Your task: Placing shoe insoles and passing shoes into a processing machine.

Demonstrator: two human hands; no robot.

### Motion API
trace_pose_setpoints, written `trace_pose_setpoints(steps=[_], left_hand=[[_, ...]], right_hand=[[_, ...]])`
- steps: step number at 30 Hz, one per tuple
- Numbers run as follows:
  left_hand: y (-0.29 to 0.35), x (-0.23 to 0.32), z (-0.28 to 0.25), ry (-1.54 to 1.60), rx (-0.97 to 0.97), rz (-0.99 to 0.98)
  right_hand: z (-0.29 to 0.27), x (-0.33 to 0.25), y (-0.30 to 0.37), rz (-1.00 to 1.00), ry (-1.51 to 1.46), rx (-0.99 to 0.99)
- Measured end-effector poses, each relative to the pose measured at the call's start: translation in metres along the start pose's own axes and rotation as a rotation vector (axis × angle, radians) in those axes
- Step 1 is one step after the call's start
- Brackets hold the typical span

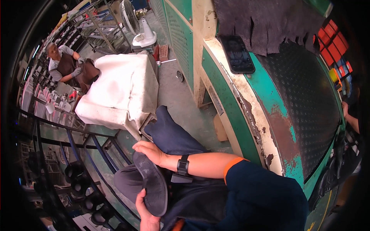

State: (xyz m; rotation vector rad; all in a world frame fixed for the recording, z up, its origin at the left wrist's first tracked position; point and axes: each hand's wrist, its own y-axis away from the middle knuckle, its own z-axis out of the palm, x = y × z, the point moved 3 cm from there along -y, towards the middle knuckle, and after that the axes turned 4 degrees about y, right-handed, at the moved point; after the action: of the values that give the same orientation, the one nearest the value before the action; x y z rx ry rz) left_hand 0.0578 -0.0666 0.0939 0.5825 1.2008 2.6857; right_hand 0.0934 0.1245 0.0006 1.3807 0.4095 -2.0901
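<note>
Over my lap I hold a dark grey shoe sole (157,188) with its patterned tread turned up; what lies beneath it is hidden. My right hand (152,152) is closed around its far end, and a black band with a small box sits on that wrist. At the near end, my left hand (147,211) grips the edge, its thumb lying on the tread. My legs in dark trousers (175,134) show behind and beside the sole.
A metal rack (92,144) with black shoes stands at left. Ahead is a cloth-covered block (119,82), with a seated co-worker (65,65) beyond. A green machine (227,104) at right carries a phone (237,56) and dark ragged material (266,25). A fan (135,23) stands behind.
</note>
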Motion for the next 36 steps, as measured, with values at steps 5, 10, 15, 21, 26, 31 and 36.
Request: trace_pose_setpoints(steps=[5,10,15,21,26,31,36], left_hand=[[0.037,-0.002,-0.009,-0.025,0.039,0.172],[0.047,0.003,-0.038,-0.141,-0.039,0.272],[0.059,-0.007,-0.033,-0.174,0.049,0.353],[0.07,0.032,-0.05,0.013,-0.345,0.612],[0.097,0.067,-0.036,0.003,-0.405,0.895],[0.113,0.044,-0.084,0.029,-0.174,0.959],[0.131,0.029,-0.072,-0.284,0.058,1.236]], right_hand=[[0.012,-0.048,0.021,0.016,-0.194,-0.163],[-0.02,-0.025,0.009,-0.096,0.275,-0.102],[-0.042,0.037,-0.009,0.477,0.217,-0.14],[-0.078,-0.006,0.01,0.674,-0.166,-0.397],[-0.015,-0.069,0.027,0.475,-0.176,-0.739],[0.037,-0.083,-0.041,0.344,-0.249,-0.37],[0.084,-0.061,-0.064,0.469,-0.299,-0.423]])
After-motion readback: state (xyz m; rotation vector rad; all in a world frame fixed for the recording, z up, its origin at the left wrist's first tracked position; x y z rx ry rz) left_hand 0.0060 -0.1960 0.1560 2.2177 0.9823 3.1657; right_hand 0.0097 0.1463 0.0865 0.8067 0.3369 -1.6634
